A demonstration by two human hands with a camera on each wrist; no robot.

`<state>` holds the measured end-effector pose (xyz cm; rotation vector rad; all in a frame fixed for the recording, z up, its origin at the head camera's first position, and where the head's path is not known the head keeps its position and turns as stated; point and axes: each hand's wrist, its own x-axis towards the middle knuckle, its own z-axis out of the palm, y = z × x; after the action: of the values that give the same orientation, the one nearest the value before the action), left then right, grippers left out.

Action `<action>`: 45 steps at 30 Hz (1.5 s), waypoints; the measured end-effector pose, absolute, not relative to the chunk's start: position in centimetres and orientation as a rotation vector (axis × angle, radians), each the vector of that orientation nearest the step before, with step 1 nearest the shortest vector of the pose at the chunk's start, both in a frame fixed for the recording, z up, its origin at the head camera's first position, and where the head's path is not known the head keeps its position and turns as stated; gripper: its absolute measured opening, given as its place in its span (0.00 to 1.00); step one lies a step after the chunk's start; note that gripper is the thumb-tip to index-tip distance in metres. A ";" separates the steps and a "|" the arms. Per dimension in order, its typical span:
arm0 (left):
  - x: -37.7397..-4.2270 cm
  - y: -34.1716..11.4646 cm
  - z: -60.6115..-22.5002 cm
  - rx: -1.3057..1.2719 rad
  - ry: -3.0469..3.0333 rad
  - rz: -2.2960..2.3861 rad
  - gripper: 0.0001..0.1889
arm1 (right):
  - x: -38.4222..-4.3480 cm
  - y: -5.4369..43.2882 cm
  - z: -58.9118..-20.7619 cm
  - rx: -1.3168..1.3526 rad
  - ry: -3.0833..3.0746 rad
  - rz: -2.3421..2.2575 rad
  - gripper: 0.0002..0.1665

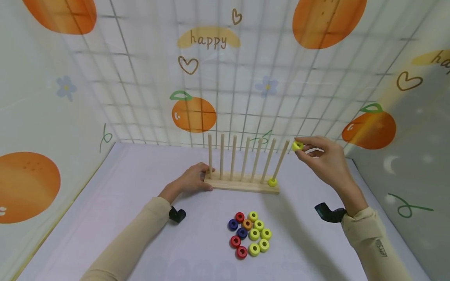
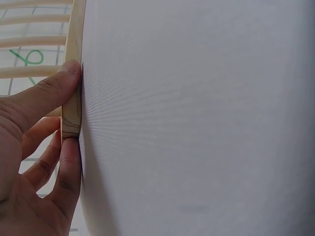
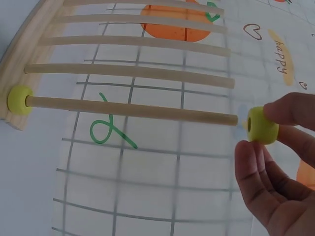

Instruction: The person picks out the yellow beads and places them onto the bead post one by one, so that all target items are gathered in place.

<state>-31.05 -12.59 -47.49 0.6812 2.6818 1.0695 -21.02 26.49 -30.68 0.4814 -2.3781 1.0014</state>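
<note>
A wooden peg rack (image 1: 242, 185) with several upright pegs stands on the table. My left hand (image 1: 192, 178) grips its left end, thumb on the front side and fingers around the end, as the left wrist view shows up close. Between thumb and fingertips my right hand (image 1: 325, 158) pinches a yellow bead (image 3: 263, 125). The bead is just off the tip of the rightmost peg (image 3: 147, 110), its hole facing the peg end. Another yellow bead (image 1: 272, 182) sits at the bottom of that same peg.
Loose beads lie in a group in front of the rack: several yellow beads (image 1: 254, 234), red beads (image 1: 235, 241), two blue beads (image 1: 241, 233) and an orange bead (image 1: 247, 224). A patterned cloth wall (image 1: 147, 97) rises behind the rack. Each wrist carries a black mount (image 1: 329, 213).
</note>
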 end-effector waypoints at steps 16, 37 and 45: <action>-30.9 -12.5 -47.7 0.731 2.672 1.082 0.33 | -22.8 25.4 -30.3 0.468 -2.437 1.011 0.20; -31.1 -12.8 -47.7 0.740 2.631 1.130 0.32 | -23.5 25.8 -31.3 0.404 -2.509 0.991 0.24; -31.1 -12.8 -47.4 0.725 2.639 1.138 0.32 | -22.4 26.5 -31.7 0.403 -2.493 0.978 0.22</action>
<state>-31.06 -12.78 -47.45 0.7246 2.6390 1.1383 -22.39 26.54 -31.71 0.4033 -2.4930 0.9784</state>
